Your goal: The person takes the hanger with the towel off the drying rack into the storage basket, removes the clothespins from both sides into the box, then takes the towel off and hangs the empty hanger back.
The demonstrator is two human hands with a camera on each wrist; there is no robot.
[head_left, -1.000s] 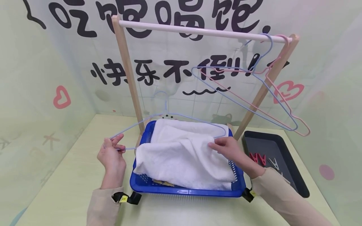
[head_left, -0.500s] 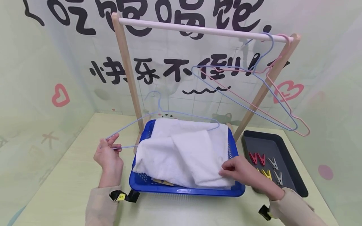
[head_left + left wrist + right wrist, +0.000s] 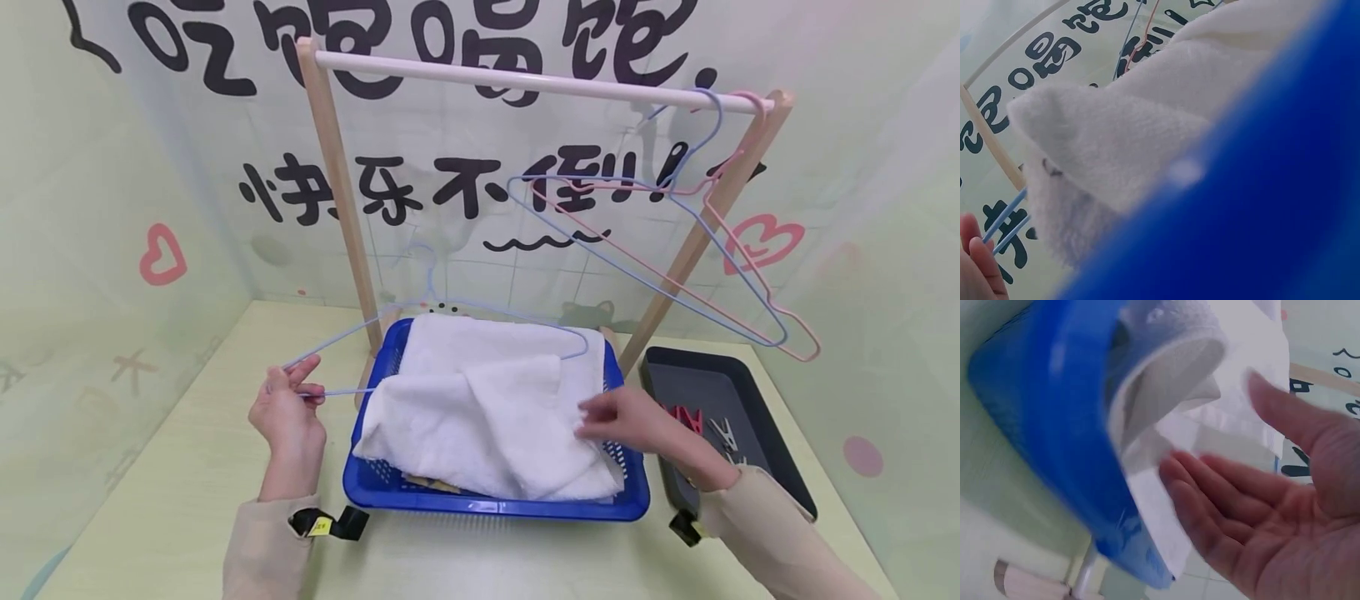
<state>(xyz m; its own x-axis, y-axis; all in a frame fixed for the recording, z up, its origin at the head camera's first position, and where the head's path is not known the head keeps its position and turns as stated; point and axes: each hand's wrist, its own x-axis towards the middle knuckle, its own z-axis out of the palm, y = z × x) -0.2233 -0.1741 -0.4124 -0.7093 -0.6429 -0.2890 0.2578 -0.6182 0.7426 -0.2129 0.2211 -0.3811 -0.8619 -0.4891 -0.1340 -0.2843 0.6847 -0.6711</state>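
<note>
My left hand (image 3: 288,412) holds the left end of a light blue wire hanger (image 3: 330,341). The hanger slants over a blue plastic basket (image 3: 495,506). A white towel (image 3: 487,433) lies in the basket, its front part folded over the hanger's lower bar, which it hides. The hanger's right end shows above the towel. By the towel's right side is my right hand (image 3: 633,425). In the right wrist view this hand (image 3: 1241,512) has its thumb apart from its fingers, nothing between them, beside the towel's curled edge (image 3: 1172,381).
Behind the basket stands a wooden rack with a white rod (image 3: 525,81). A blue hanger (image 3: 600,242) and a pink hanger (image 3: 806,333) hang at its right end. To the right, a dark tray (image 3: 750,417) holds several clothespins. Yellow patterned cloth (image 3: 431,484) shows under the towel.
My right hand has let go of the towel near the hanger's right end, moved down and right, then partly back up. The towel's flap has dropped. The hanger and left hand have shifted slightly left.
</note>
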